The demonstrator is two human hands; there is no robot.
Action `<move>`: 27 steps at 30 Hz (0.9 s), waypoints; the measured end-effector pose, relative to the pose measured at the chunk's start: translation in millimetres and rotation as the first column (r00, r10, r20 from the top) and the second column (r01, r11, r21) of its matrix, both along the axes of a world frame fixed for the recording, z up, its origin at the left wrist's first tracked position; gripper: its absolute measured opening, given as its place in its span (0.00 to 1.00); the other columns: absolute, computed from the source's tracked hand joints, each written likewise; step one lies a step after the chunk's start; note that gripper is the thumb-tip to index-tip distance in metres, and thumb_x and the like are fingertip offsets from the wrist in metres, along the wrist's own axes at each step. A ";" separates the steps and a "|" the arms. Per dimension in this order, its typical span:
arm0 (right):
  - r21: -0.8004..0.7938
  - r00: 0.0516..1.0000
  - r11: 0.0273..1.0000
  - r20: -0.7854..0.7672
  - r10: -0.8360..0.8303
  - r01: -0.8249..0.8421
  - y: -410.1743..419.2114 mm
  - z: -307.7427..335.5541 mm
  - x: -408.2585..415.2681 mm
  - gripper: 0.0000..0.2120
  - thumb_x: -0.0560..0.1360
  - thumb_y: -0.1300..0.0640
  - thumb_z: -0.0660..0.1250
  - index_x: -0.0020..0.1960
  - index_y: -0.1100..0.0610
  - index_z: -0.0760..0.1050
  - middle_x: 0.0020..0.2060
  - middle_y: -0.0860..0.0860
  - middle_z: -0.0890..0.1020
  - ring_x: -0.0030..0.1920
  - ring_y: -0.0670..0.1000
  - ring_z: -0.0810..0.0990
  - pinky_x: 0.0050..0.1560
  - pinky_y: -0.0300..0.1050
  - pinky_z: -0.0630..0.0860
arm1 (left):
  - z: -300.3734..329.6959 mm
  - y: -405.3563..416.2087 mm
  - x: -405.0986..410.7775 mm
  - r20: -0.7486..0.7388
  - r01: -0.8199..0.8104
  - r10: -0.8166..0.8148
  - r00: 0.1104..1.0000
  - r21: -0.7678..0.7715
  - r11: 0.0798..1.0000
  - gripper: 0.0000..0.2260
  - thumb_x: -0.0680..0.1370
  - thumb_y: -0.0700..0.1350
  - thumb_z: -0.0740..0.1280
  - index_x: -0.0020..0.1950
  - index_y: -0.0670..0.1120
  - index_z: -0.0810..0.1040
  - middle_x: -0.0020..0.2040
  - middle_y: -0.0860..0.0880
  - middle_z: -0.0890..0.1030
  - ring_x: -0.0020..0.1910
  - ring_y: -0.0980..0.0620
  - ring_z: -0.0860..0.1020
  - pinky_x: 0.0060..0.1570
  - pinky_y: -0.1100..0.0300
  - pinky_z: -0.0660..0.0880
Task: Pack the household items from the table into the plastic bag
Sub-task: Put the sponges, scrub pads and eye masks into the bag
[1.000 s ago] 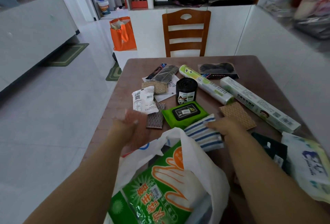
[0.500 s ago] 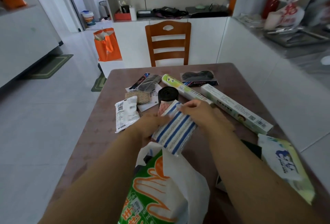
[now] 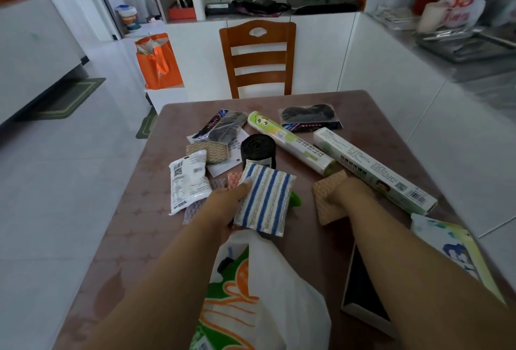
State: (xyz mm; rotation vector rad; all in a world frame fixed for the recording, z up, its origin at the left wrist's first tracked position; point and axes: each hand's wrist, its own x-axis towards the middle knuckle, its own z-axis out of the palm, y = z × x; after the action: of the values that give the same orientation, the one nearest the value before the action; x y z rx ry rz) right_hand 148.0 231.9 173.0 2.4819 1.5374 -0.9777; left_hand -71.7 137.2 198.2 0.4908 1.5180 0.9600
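While the blue-and-white striped scouring pad (image 3: 264, 199) is held by the left hand (image 3: 223, 204), thumb on its top face and fingers hidden underneath, it is kept raised just above the mouth of the white plastic bag (image 3: 279, 294). That bag lies directly below and nearward of the grip, between the two forearms, and a green-and-orange glove package (image 3: 229, 302) is seen inside it.

The right hand (image 3: 349, 190) is closed on a tan woven scouring pad (image 3: 325, 201); the fingers are curled over its far edge, and the pad looks partly lifted off the table (image 3: 377, 109), though contact cannot be confirmed.

Just beyond the left grip, a black roll of bin bags (image 3: 258, 148) is stood upright, partly covered by the striped pad. To the left of that grip a white sachet (image 3: 187, 182) is laid flat over mesh cloths. A sliver of green wipes pack (image 3: 294, 200) shows between the two hands.

Beyond the right grip, a green-ended cling film roll (image 3: 290, 143) and a long white foil box (image 3: 371, 171) are laid diagonally, side by side. Near the right forearm, a flat dark box (image 3: 360, 288) and a printed white pack (image 3: 452, 249) are seen.
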 end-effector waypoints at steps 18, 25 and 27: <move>-0.181 0.167 0.929 -0.955 -0.244 0.322 -62.9 38.0 -83.7 0.02 0.76 0.60 0.67 0.48 0.58 0.75 0.41 0.55 0.81 0.40 0.55 0.80 0.41 0.51 0.77 | 1.4 -1.0 -45.2 -0.150 -0.313 0.316 0.937 0.045 0.949 0.25 0.81 0.56 0.56 0.69 0.39 0.70 0.65 0.43 0.75 0.62 0.44 0.75 0.56 0.54 0.72; -0.171 0.238 0.929 -0.937 -0.257 0.329 -50.7 23.4 -92.5 0.02 0.76 0.60 0.68 0.46 0.58 0.76 0.40 0.55 0.82 0.41 0.55 0.81 0.47 0.53 0.78 | -102.2 23.2 -88.3 -0.347 -0.302 0.239 0.907 -0.139 0.943 0.42 0.66 0.67 0.71 0.73 0.46 0.65 0.70 0.46 0.71 0.65 0.41 0.72 0.63 0.44 0.72; -0.175 0.248 0.928 -0.932 -0.264 0.329 -48.9 20.1 -93.1 0.02 0.76 0.60 0.68 0.45 0.58 0.76 0.40 0.55 0.82 0.40 0.55 0.81 0.45 0.51 0.78 | -100.4 22.2 -91.3 -0.509 -0.283 0.153 0.847 -0.188 0.940 0.35 0.68 0.60 0.72 0.70 0.45 0.69 0.64 0.44 0.76 0.56 0.44 0.77 0.57 0.48 0.78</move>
State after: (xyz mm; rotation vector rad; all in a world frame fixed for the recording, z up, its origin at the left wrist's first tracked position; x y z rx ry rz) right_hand 54.9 183.0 193.1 2.2413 1.1098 -2.9320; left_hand -163.0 159.4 97.7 0.3913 2.1682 0.8273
